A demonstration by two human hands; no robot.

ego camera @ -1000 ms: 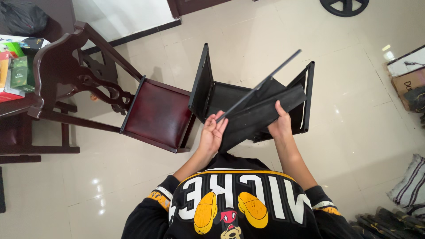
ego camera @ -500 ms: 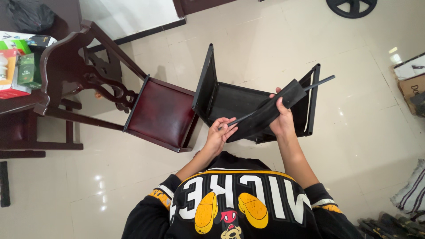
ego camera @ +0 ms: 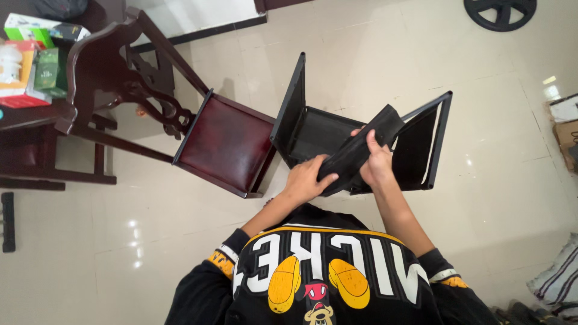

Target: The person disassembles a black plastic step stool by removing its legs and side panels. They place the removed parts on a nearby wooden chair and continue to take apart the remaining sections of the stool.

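Note:
My left hand [ego camera: 306,179] and my right hand [ego camera: 374,160] both grip a flat black panel [ego camera: 360,150], held tilted low over a black box frame [ego camera: 313,129] that stands open on the floor. The left hand holds the panel's near end, the right hand its middle. The frame has an upright black side at the left [ego camera: 288,108] and another panel leaning at the right [ego camera: 428,141]. My sleeves and a black printed shirt fill the bottom of the view.
A dark wooden chair [ego camera: 223,144] with a maroon seat stands just left of the frame. A dark table [ego camera: 30,114] with coloured boxes sits at far left. A black wheel-like object [ego camera: 500,12] lies at top right, a cardboard box [ego camera: 566,129] at right.
The black panel has swung down from a steep tilt to lie low over the frame. The thin rod seen earlier is no longer visible. Both hands have stayed on the panel.

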